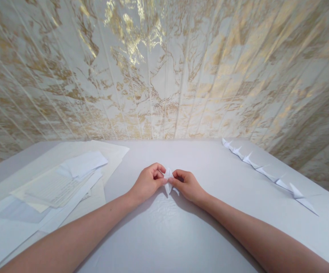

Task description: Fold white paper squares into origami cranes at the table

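A small folded piece of white paper (168, 179) is held just above the white table (164, 235), near its middle. My left hand (147, 184) pinches its left side with curled fingers. My right hand (187, 184) pinches its right side, fingers closed on the paper. The two hands meet at the paper, thumbs almost touching. The lower tip of the paper points down toward the table.
A loose pile of white and cream paper sheets (59, 182) lies at the left. A row of several folded white paper pieces (267, 174) runs diagonally along the right side. A marbled gold-and-white wall (164, 68) stands right behind the table's far edge.
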Available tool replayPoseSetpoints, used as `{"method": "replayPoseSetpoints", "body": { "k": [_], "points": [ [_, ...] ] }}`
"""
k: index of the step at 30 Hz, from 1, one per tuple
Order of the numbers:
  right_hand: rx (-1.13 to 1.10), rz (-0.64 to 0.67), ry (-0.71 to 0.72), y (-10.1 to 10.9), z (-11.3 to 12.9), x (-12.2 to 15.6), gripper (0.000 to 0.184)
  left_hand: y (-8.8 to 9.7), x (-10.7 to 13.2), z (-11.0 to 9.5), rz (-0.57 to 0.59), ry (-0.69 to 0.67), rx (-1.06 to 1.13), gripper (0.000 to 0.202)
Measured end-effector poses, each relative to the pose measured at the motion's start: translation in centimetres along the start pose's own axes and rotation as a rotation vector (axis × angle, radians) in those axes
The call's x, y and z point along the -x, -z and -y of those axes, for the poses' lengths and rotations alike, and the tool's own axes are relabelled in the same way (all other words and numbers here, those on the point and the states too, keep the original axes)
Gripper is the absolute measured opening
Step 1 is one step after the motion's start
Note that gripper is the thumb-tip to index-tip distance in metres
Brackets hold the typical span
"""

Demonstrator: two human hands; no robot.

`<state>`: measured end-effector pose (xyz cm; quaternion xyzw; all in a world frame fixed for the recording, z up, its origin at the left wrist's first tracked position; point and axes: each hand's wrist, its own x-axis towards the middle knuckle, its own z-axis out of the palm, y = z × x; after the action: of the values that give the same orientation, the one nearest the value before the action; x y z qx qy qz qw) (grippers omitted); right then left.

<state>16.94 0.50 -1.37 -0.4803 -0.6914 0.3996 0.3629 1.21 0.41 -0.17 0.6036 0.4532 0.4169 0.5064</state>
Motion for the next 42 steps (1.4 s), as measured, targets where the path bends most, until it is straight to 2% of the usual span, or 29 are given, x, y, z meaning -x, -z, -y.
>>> {"method": "replayPoseSetpoints", "body": {
  "k": [4,11,16,20,23,25,28,29,31,33,35,37,40,42],
  "points": [
    [0.035,-0.072,0.035,0.1,0.0,0.1,0.017,-0.1,0.0,0.2,0.026,0.015,-0.065,0.012],
    [0.008,-0.100,0.064,0.2,0.6,0.4,0.018,-0.1,0.0,-0.3,-0.001,0.012,-0.269,0.028],
    [-0.083,-0.077,0.050,-0.1,0.6,0.5,0.017,-0.3,0.1,-0.3,-0.012,0.002,-0.234,0.025],
    [-0.228,-0.032,0.025,-0.3,0.4,0.4,0.021,-0.5,0.2,0.1,-0.042,-0.002,-0.096,0.022],
    [-0.211,-0.087,0.021,-0.2,0.5,0.3,0.019,-0.4,0.2,0.1,-0.047,-0.018,-0.065,0.016],
    [-0.051,-0.187,0.059,0.0,0.6,0.4,0.012,-0.2,0.2,-0.1,-0.099,-0.081,-0.158,0.009],
    [0.317,-0.283,0.259,0.2,0.8,0.7,0.008,0.4,0.4,-0.4,-0.197,-0.329,-0.433,0.034],
    [0.422,-0.284,0.337,0.2,0.8,0.8,0.008,0.5,0.4,-0.4,-0.192,-0.429,-0.531,0.035],
    [0.551,-0.256,0.466,0.1,0.8,1.1,0.008,0.9,0.4,-0.4,-0.109,-0.595,-0.685,0.025],
    [0.573,-0.218,0.542,0.0,0.8,1.3,0.007,1.1,0.2,-0.2,-0.016,-0.669,-0.771,0.014],
    [0.528,-0.177,0.577,0.0,0.9,1.3,0.001,1.3,0.0,0.0,0.015,-0.670,-0.798,0.016],
    [0.441,-0.125,0.560,0.2,0.9,1.3,0.010,1.5,-0.4,0.2,-0.014,-0.613,-0.774,0.019],
    [0.283,-0.048,0.475,0.5,1.0,1.1,0.024,1.8,-0.8,0.3,-0.069,-0.459,-0.675,0.018],
    [0.175,-0.006,0.401,0.6,1.0,1.0,0.022,2.0,-1.1,0.3,-0.078,-0.380,-0.618,0.015]
  ]
}}
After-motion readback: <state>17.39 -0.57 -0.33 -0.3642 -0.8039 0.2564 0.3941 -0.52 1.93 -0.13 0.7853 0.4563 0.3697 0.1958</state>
